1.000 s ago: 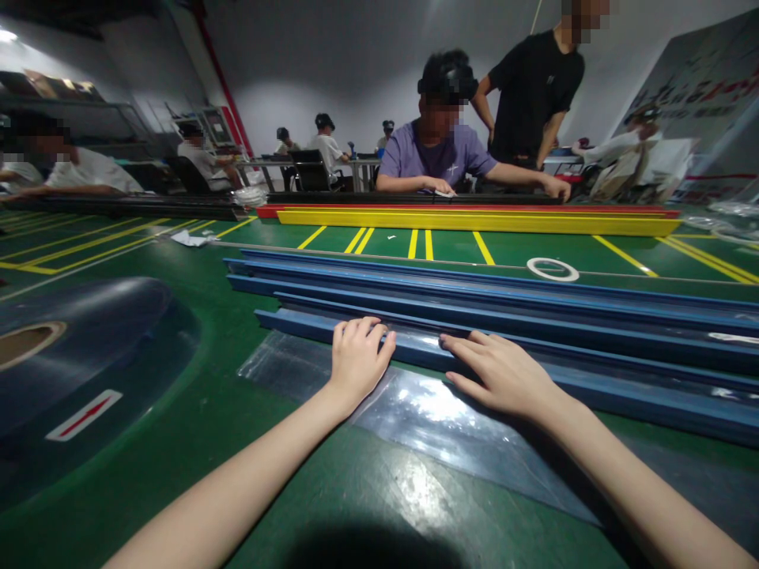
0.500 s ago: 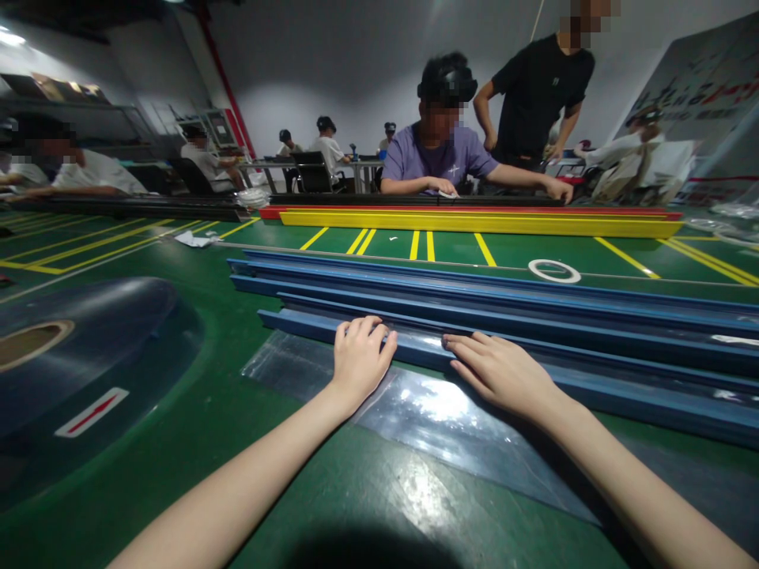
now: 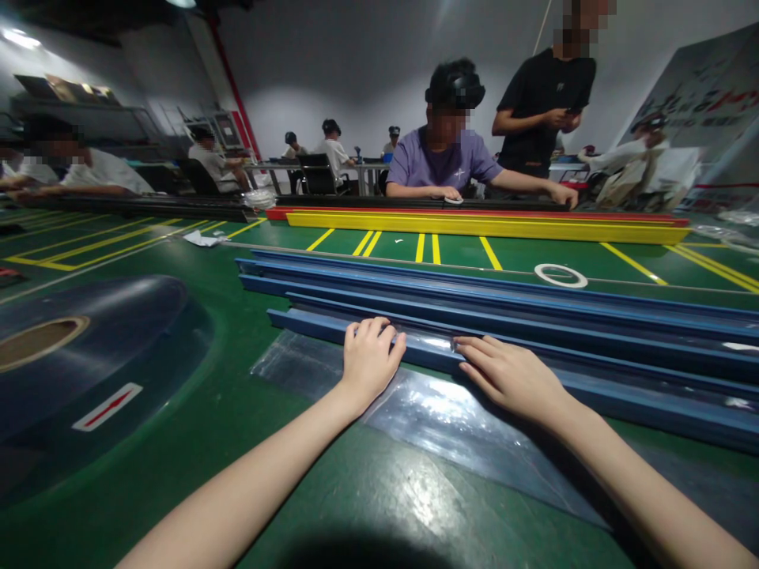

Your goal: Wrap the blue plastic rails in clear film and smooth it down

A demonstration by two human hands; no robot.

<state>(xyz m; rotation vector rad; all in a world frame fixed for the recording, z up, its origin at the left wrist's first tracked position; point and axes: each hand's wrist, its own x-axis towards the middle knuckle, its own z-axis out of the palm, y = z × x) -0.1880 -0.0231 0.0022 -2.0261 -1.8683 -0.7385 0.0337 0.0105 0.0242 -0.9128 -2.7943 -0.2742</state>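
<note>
A long blue channel profile (image 3: 308,322) lies across the green surface in front of me. My left hand (image 3: 371,356) is curled over its near rim, fingertips inside the channel. Farther right, my right hand (image 3: 513,375) hooks over the same rim, its fingers reaching into the channel and its thumb on the near side. Between my hands, glossy clear film (image 3: 432,342) shows inside the profile. A wide clear plastic strip (image 3: 451,419) lies flat under my wrists, against the profile's near side. Another blue profile (image 3: 356,276) runs parallel just behind.
At the left lies a large roll of clear film (image 3: 142,316) bearing a red-arrow label (image 3: 107,406). A white tape ring (image 3: 560,275) rests beyond the profiles. Yellow and red profiles (image 3: 486,225) lie farther off, with a purple-shirted co-worker (image 3: 442,162) behind them.
The view has shifted slightly, so everything sits a little farther right. Both my hands keep their places on the profile. The standing person in black has brought both hands together in front.
</note>
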